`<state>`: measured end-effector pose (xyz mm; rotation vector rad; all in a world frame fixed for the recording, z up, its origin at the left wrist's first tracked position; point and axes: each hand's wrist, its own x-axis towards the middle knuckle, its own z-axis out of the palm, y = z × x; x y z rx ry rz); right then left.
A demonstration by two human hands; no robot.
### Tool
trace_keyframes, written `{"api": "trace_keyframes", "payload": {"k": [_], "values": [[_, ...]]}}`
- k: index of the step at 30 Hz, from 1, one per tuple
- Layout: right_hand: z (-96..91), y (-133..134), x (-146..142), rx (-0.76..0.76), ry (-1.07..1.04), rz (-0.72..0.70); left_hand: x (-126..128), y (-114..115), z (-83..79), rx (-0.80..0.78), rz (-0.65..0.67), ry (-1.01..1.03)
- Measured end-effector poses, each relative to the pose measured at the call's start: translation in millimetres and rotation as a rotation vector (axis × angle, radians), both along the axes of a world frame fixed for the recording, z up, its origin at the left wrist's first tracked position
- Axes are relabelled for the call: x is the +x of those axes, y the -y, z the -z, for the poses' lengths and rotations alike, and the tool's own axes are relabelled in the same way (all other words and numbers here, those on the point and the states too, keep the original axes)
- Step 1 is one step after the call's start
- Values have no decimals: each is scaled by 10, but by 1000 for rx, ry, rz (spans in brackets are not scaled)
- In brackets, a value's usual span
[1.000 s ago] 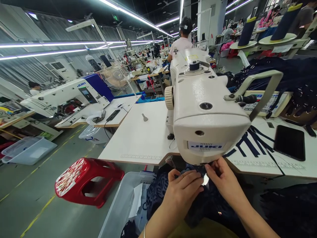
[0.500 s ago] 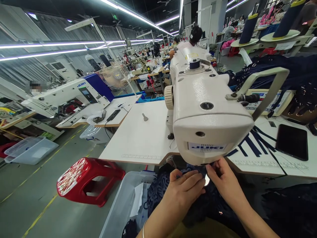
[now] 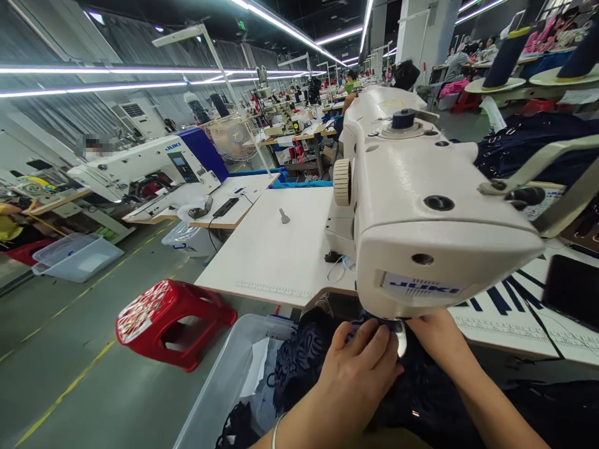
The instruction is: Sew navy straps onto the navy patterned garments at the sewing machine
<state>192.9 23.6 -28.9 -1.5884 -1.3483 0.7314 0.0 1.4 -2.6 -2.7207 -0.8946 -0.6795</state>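
A white sewing machine stands on a white table right in front of me. Dark navy fabric with a lace-like pattern lies under the machine's head and over my lap. My left hand rests on the fabric with its fingers pressed down just left of the presser foot. My right hand pinches the fabric on the right side of the foot, its fingertips partly hidden by the machine's head.
A clear plastic bin with cloth and paper stands by my left knee. A red stool sits on the floor to the left. Navy strips and a black phone lie on the table's right side. Other machines and workers fill the hall behind.
The camera has moved closer and to the left, so the machine head looms larger. Both hands have stayed on the fabric at the presser foot, with the right hand further under the head.
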Motion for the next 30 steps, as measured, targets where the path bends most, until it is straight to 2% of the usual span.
{"api": "trace_keyframes", "payload": {"k": [4, 10, 21, 30], "values": [[41, -118, 29, 84, 90, -65, 74, 40, 10, 22, -67, -12], [132, -260, 82, 164, 183, -66, 137, 56, 42, 24, -111, -10], [216, -286, 69, 214, 250, -37, 154, 56, 26, 22, -114, 11], [167, -279, 40, 263, 364, -20, 123, 74, 44, 44, -120, 2]]}}
